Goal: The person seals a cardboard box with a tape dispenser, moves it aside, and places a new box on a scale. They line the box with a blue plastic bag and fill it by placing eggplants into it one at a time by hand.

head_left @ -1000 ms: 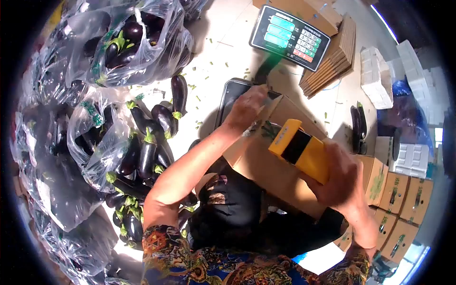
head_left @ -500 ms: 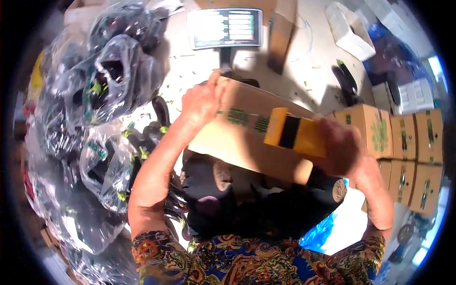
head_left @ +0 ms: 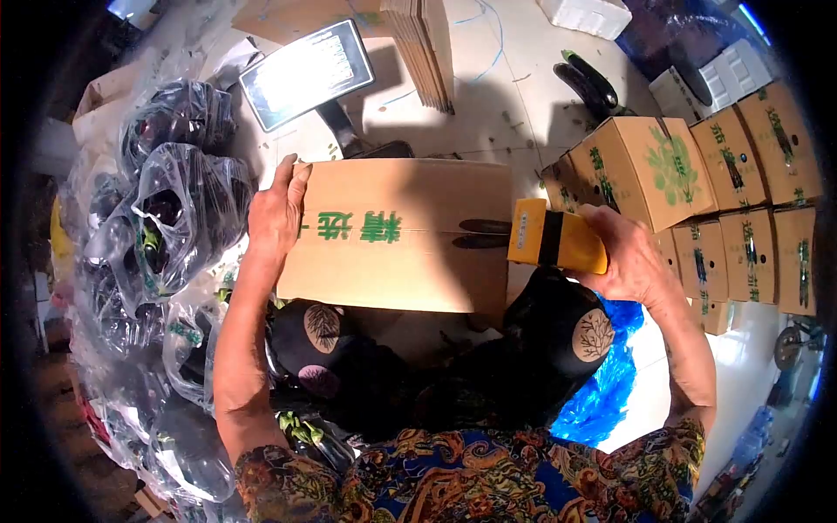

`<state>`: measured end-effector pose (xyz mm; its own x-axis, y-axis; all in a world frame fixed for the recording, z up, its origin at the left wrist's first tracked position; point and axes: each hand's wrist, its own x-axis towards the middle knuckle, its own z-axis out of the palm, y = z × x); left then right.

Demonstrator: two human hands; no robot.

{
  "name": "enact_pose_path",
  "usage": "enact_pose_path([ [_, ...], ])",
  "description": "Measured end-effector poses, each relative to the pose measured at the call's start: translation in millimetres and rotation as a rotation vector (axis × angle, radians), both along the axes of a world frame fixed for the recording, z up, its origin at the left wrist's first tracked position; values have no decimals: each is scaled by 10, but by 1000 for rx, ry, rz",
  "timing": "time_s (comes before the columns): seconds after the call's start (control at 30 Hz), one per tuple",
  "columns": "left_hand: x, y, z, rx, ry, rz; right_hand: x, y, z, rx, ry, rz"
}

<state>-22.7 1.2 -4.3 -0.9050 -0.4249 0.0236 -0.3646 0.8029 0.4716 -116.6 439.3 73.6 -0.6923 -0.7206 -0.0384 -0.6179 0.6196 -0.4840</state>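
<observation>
A closed cardboard box (head_left: pixel 357 270) with green printed characters lies across in front of my knees. My left hand (head_left: pixel 277 218) grips its left end, with the fingers at the upper left corner. My right hand (head_left: pixel 629 257) is closed around a yellow block-shaped tool (head_left: pixel 577 242) with a black band. The tool's front end is right at the box's right edge, beside two dark elongated marks on the cardboard. What kind of tool it is, I cannot tell.
Clear plastic bags of eggplants (head_left: pixel 179 209) crowd the left side. A bright display (head_left: pixel 305 74) on a stand is beyond the box, near folded cardboard (head_left: pixel 418 52). Printed cartons (head_left: pixel 663 170) are stacked at right. Loose eggplants (head_left: pixel 588 83) lie behind, and blue plastic (head_left: pixel 602 383) by my knee.
The box has turned from a slant to nearly level. My left hand has shifted to its left end, and the tool has gone from over the box to its right edge. The view has turned.
</observation>
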Motion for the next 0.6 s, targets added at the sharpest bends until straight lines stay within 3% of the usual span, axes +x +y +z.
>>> enact_pose_path([
  [0.17, -8, -15, -61, 28, 90, -19, -67, 20, -199, -40, 27, 64],
  [0.33, -18, 29, 40, 15, 48, -13, -128, 226, -977, -26, 73, 200],
  [0.43, -14, 66, 42, 26, 44, -7, -43, 151, -1330, -227, -88, 99],
  [0.57, -13, 70, 76, 12, 37, -10, -14, 261, -1861, -392, -27, 137],
  [0.6, -17, 58, 61, -2, 59, -22, 3, 349, -1889, -301, 12, 100],
])
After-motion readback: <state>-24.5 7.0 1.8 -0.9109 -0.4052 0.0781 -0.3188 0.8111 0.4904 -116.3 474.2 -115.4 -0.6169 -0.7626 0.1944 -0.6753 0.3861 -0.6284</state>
